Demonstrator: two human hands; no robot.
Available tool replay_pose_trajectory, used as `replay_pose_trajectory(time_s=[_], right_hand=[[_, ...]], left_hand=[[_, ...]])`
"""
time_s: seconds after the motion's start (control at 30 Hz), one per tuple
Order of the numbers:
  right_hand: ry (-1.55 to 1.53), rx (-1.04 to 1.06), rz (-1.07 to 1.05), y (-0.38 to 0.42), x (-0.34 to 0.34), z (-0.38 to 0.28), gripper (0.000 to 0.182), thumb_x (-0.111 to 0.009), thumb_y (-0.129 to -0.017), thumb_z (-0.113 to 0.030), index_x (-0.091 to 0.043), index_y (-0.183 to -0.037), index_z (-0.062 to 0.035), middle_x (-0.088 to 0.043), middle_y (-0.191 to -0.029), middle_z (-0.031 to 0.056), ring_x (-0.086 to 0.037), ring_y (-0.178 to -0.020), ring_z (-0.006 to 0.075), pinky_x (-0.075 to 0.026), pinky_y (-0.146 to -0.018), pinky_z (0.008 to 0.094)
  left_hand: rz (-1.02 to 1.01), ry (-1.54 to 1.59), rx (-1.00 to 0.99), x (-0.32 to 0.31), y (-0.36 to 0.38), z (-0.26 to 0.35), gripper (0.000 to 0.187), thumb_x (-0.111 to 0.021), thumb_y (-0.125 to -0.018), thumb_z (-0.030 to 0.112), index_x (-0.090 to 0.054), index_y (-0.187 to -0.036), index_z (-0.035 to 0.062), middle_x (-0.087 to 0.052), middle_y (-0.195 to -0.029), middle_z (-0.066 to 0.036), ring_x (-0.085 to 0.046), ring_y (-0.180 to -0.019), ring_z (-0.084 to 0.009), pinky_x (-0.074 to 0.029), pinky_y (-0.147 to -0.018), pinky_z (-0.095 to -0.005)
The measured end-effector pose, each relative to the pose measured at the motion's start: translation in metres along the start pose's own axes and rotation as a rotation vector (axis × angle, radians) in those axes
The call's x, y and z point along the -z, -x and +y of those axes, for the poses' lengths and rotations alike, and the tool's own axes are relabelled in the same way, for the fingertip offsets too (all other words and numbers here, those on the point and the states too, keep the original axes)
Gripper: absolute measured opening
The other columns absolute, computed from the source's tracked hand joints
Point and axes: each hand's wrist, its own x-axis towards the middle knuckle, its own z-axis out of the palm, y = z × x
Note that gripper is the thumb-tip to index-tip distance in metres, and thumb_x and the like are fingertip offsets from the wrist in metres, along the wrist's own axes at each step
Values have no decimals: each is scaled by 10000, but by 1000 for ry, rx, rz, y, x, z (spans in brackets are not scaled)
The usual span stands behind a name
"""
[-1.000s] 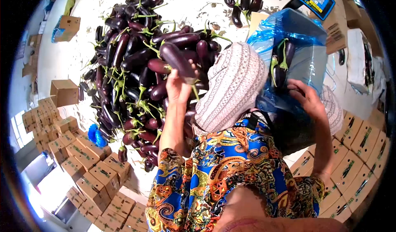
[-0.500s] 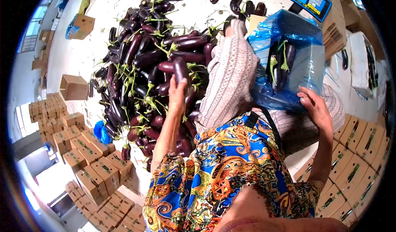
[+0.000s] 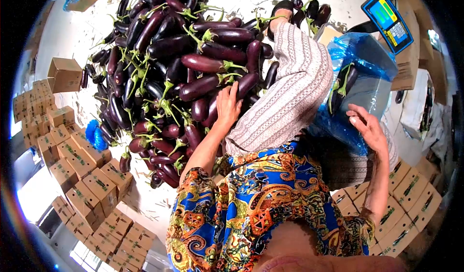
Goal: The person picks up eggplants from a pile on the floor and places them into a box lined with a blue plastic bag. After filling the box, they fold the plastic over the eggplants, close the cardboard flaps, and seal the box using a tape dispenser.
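Observation:
My left hand (image 3: 229, 104) is over the pile of eggplants (image 3: 169, 45), its fingers closed at the lower end of a dark purple eggplant (image 3: 248, 83) beside my bent leg. Just left of that hand lies another glossy eggplant (image 3: 199, 87) with a green stem. My right hand (image 3: 368, 128) hovers at the near side of a box lined with blue plastic film (image 3: 360, 47); its fingers are apart and hold nothing. Inside the lined box lie eggplants (image 3: 344, 87) with long green stems.
A scale display (image 3: 388, 22) stands beyond the lined box. Several loose eggplants (image 3: 309, 10) lie near my foot. Stacked cardboard boxes (image 3: 92, 185) stand at left, more boxes (image 3: 403, 199) at right. A white foam box (image 3: 418, 100) is at far right.
My left hand has moved right with the eggplant, which has tilted from upright to slanting. The head view has shifted. My right hand stays beside the lined box.

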Motion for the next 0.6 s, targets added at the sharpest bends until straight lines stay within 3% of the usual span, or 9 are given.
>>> replay_pose_trajectory(time_s=[0.07, 0.2, 0.27, 0.4, 0.47, 0.53, 0.57, 0.6], right_hand=[[11, -19, -9, -5, 1, -8, 485, -569, -928, -292, -501, -1307, 3, -635, -1146, 158, -593, -1053, 233, -446, -923, 343], [19, -41, -20, -7, 2, -17, 462, -573, -922, -279, -516, -1296, -15, -645, -1123, 153, -603, -1031, 224, -453, -914, 340], [18, -51, -51, -11, 1, -15, 461, -576, -920, -274, -515, -1296, -15, -646, -1125, 152, -603, -1030, 223, -455, -910, 337], [-30, -104, -69, -16, -1, -18, 411, -593, -919, -189, -522, -1296, -40, -645, -1132, 153, -604, -1036, 204, -458, -910, 333], [45, -64, -85, -20, -1, 2, 422, -608, -914, -206, -519, -1300, -62, -630, -1161, 187, -603, -1072, 262, -457, -917, 354], [175, -14, -64, -19, -5, 16, 437, -614, -911, -248, -519, -1298, -69, -618, -1177, 207, -594, -1095, 301, -457, -920, 371], [188, -91, -66, -19, -7, 18, 465, -623, -900, -293, -526, -1269, -28, -603, -1181, 235, -578, -1101, 364, -458, -913, 404], [161, -94, -77, -18, -9, 19, 468, -624, -899, -303, -530, -1254, -12, -604, -1174, 237, -579, -1093, 369, -458, -908, 409]], left_hand=[[-3, -12, -29, -1, -8, 6, 725, -729, -697, 34, -437, -1358, 100, -526, -1164, -173, -496, -1042, -353, -402, -885, -455], [25, 16, -151, 6, -26, 24, 465, -689, -746, 40, -560, -1193, 61, -557, -1120, -153, -508, -1024, -348, -407, -884, -449], [102, 103, -214, 25, -50, 40, 341, -666, -767, 33, -610, -1103, 41, -590, -1068, -157, -555, -974, -347, -470, -838, -416], [220, 108, -317, 42, -143, 45, 319, -648, -780, 43, -609, -1096, 38, -603, -1023, -164, -559, -967, -359, -467, -838, -431], [128, -2, -232, 26, -196, 35, 317, -649, -789, 99, -606, -1098, 40, -607, -1015, -177, -564, -952, -363, -464, -810, -446], [104, -86, -252, -2, -243, 24, 263, -654, -757, 120, -595, -1002, 48, -610, -970, -186, -557, -923, -386, -471, -766, -473], [82, -113, -247, -13, -258, 28, 334, -663, -752, 149, -584, -1063, 57, -603, -1011, -184, -547, -949, -388, -459, -778, -494], [62, -134, -223, -28, -270, 29, 417, -673, -745, 160, -564, -1138, 73, -575, -1109, -183, -522, -1023, -379, -441, -801, -517]])
